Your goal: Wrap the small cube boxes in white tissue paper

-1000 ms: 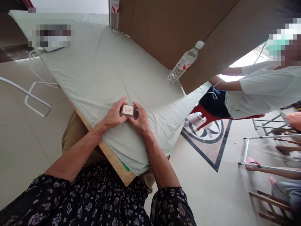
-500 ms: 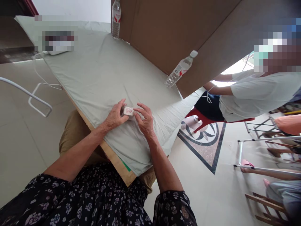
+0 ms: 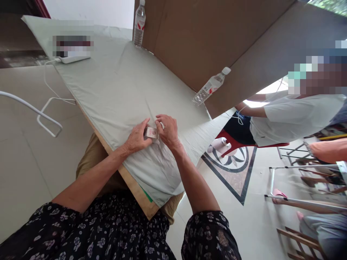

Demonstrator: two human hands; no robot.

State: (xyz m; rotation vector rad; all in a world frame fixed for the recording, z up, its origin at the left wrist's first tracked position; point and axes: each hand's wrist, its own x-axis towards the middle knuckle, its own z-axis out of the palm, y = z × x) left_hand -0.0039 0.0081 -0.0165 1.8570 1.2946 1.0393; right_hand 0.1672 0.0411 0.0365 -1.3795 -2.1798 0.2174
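At my far left a bent white metal tube (image 3: 51,131) stuck out over the tiled floor, beside the table's edge. Right of it, near the table's far left corner, sat a white device (image 3: 78,57), its top blurred out, with a white cable (image 3: 45,81) hanging from it. A pale green cloth (image 3: 108,86) covered the table, creased near the front corner, where bare wood showed below.

Toward the middle, the person's left hand (image 3: 138,137) was curled around the left side of a small box (image 3: 151,133), gripping it between the thumb on the near side and the fingers on the far side. The box was just above or on the cloth, I could not tell which, its pale top printed in red. Beyond it a clear bottle (image 3: 139,27) stood against a big brown cardboard sheet (image 3: 189,39). The right hand (image 3: 168,130) was at the box's right edge with bent fingers; whether they pinched anything I could not tell.

Further right, a second bottle (image 3: 211,88) was by the cardboard's lower edge, slanting in view. Past the table, a person in a white shirt (image 3: 292,119) sat on a red chair (image 3: 244,142), and beyond were a metal frame (image 3: 271,182) and a wooden stool (image 3: 295,236).
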